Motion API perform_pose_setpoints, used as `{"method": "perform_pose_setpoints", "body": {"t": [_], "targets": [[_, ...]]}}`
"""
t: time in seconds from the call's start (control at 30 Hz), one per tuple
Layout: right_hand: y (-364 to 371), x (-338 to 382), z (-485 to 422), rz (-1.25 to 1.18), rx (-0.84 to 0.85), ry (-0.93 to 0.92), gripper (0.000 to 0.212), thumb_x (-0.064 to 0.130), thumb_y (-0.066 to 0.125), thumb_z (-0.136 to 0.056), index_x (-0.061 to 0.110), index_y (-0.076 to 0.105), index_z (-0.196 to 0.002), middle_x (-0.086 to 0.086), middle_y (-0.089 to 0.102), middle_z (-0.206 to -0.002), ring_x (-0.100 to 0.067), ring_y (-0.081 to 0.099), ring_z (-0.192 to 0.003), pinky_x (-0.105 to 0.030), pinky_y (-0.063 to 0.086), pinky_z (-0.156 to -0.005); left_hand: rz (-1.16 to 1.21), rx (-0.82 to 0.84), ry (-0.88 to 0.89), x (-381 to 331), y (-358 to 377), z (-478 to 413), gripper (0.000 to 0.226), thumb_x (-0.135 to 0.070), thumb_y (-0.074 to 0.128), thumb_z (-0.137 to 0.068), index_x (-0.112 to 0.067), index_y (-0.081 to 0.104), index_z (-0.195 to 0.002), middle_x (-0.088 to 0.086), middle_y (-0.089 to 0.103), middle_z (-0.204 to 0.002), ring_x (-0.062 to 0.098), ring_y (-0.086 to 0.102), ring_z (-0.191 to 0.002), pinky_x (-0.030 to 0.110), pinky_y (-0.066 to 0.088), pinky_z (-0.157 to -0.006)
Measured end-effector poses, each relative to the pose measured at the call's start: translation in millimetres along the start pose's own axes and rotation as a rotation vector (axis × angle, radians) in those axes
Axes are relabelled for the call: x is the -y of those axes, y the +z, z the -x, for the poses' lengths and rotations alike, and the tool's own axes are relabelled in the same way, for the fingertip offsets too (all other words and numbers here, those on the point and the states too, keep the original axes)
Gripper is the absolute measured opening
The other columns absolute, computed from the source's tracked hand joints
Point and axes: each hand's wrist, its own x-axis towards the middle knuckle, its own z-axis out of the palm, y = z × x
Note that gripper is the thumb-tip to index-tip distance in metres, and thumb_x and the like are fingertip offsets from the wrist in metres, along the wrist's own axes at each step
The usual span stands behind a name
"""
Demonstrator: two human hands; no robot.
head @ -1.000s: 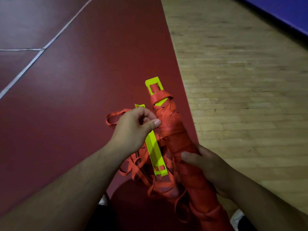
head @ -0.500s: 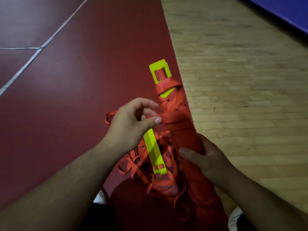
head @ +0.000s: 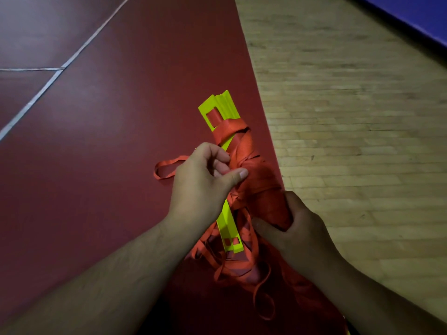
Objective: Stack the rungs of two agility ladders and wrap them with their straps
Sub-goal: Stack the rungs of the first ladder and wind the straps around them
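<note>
A stack of yellow-green ladder rungs [head: 221,106] pokes out of the top of a bundle wound in orange strap [head: 257,175], held upright over the floor. My right hand [head: 298,234] grips the bundle's lower part. My left hand [head: 205,187] pinches the orange strap against the bundle's left side with thumb and fingers. A single loose yellow-green rung [head: 228,227] hangs below my left hand amid tangled loose orange strap [head: 235,264]. One strap loop [head: 167,166] sticks out to the left of my left hand.
Dark red court floor [head: 96,141] with white lines [head: 46,85] lies under and left of the bundle. Pale wooden floor [head: 350,105] runs to the right, with a blue mat edge [head: 416,18] at the far top right.
The bundle's top has tilted and turned, so the rung ends now show side-on. My left hand has moved up along the bundle with the strap. My right hand has closed more firmly round the lower part.
</note>
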Motion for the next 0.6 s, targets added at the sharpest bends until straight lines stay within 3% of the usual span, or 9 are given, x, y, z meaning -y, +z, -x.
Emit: {"method": "perform_pose_setpoints", "body": {"t": [0.13, 0.27, 0.4, 0.6], "targets": [[2.1, -0.8, 0.6, 0.062, -0.021, -0.013, 0.073, 0.078, 0.062, -0.058, 0.041, 0.056, -0.120, 0.019, 0.068, -0.075, 0.009, 0.063, -0.070, -0.009, 0.044, -0.050, -0.038, -0.029, -0.012, 0.7, 1.7, 3.0, 0.031, -0.033, 0.086, -0.073, -0.024, 0.059, -0.087, -0.007, 0.060, -0.072, -0.002, 0.051, -0.055, 0.010, 0.039, -0.052], [4.3, -0.3, 3.6, 0.082, -0.042, -0.031, 0.061, 0.068, 0.071, -0.067, 0.039, 0.057, -0.119, 0.016, 0.066, -0.072, 0.010, 0.061, -0.072, -0.006, 0.042, -0.052, -0.063, -0.059, -0.013, 0.0, 3.3, 3.7, 0.025, -0.036, 0.083, -0.075, -0.029, 0.061, -0.084, -0.006, 0.062, -0.075, -0.001, 0.054, -0.057, 0.010, 0.040, -0.051], [4.4, 1.4, 5.7, 0.131, -0.041, -0.034, 0.068, 0.072, 0.065, -0.067, 0.038, 0.054, -0.125, 0.013, 0.067, -0.078, -0.001, 0.064, -0.067, -0.015, 0.043, -0.051, -0.142, -0.052, 0.023, -0.7, 4.4, 2.8, 0.021, -0.037, 0.079, -0.080, -0.025, 0.061, -0.076, -0.005, 0.063, -0.070, 0.006, 0.058, -0.062, 0.014, 0.039, -0.053], [1.6, -1.7, -0.3, 0.148, -0.070, -0.026, 0.066, 0.075, 0.064, -0.065, 0.042, 0.053, -0.121, 0.015, 0.068, -0.077, 0.001, 0.064, -0.067, -0.022, 0.050, -0.055, -0.292, -0.044, 0.119, -5.1, 2.4, 4.1, 0.020, -0.031, 0.073, -0.082, -0.030, 0.054, -0.079, -0.010, 0.055, -0.064, 0.006, 0.053, -0.058, 0.021, 0.035, -0.054]]}}
